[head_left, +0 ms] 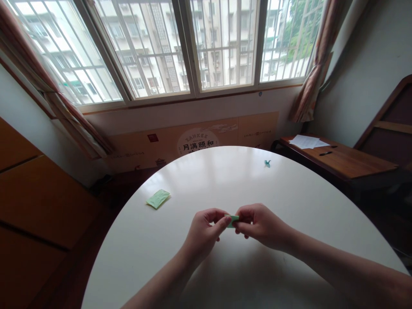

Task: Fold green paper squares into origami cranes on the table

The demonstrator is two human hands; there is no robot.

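Left hand (203, 231) and right hand (262, 225) are both closed narrow, pinching one small green paper (234, 218) between thumbs and fingers, over the white table (273, 274). On this paper I can read no writing. Ahead of the left hand, to its left, lies a pale green packet (158, 199), creased and without readable words. Farther beyond the right hand is a small blue-green figure (267, 163). Straight ahead of both hands, past the table edge, I see a printed panel (222, 126). It carries letters which look like "ZANKEE" and, under them, "月满颐和"; the next line is partly hidden by the table, and the side writing is too small for me.
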